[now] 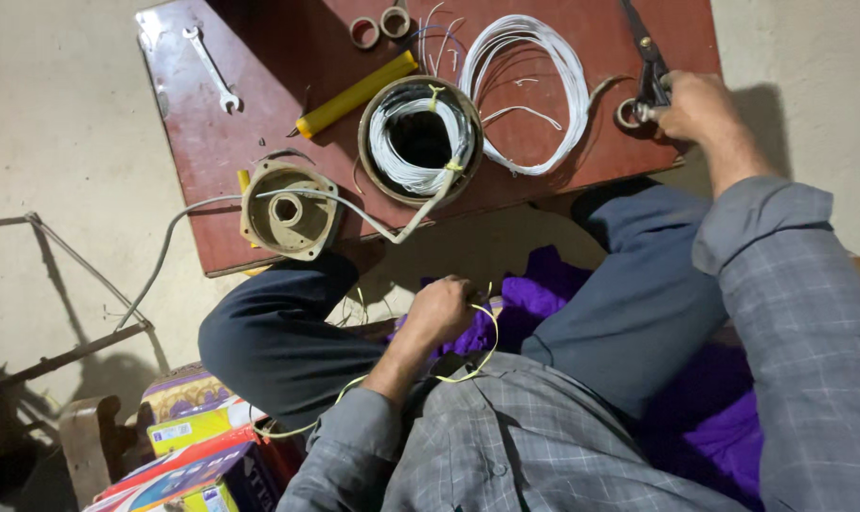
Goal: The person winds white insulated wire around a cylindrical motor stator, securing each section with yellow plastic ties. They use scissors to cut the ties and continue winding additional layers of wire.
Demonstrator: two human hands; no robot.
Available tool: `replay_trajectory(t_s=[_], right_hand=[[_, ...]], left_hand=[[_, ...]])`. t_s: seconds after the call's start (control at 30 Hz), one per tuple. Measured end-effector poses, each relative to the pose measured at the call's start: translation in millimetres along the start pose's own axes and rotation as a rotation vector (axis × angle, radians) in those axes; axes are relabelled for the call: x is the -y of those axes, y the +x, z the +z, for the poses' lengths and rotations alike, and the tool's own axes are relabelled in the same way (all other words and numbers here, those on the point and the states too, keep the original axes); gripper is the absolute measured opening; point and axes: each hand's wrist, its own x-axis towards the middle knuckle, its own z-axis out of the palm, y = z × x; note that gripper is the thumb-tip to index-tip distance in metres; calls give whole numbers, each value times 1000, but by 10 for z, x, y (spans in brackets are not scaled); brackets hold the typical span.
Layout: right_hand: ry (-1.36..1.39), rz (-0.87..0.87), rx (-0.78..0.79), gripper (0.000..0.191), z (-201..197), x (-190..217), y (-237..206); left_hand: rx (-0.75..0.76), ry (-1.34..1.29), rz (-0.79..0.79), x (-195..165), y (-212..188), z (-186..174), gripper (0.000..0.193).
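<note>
Seated over a low red bench [259,123], knees spread, purple cloth [534,294] between the legs.

Right hand [697,106] stretched to the bench's right edge, fingers curled shut around the handles of dark scissors [650,66], blades pointing toward the far edge.

Left hand [439,311] down in the lap, off the bench, fingers closed on a thin yellow cord [482,353] looping down toward the shirt.

Near the front edge, middle: round stator [420,140] wound with white wire, 2 yellow ties on it. Just left of it, at the front edge: tan end cover [289,209], grey cable trailing off the bench. Loose white coil [529,90] between stator and scissors. Yellow-handled tool [354,95] behind the stator, spanner [212,68] near the far left corner, 2 small rings [380,27] at the far edge.

Colourful boxes [193,446] on the floor, lower left.
</note>
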Motion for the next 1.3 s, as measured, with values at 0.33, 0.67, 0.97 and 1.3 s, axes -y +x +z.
replay_trajectory(t_s=[0.33, 0.67, 0.97, 1.3], right_hand=[[78, -468, -117, 33, 230, 1007, 130], [-138, -260, -10, 30, 818, 1357, 303], [-107, -281, -108, 30, 888, 1330, 307], [537, -459, -356, 26, 72, 1691, -12]], left_hand=[[-109, 80, -7, 78, 69, -56, 24], [-88, -70, -60, 64, -91, -299, 20], [-237, -285, 143, -506, -128, -1021, 30], [-708, 140, 260, -493, -26, -1859, 43]])
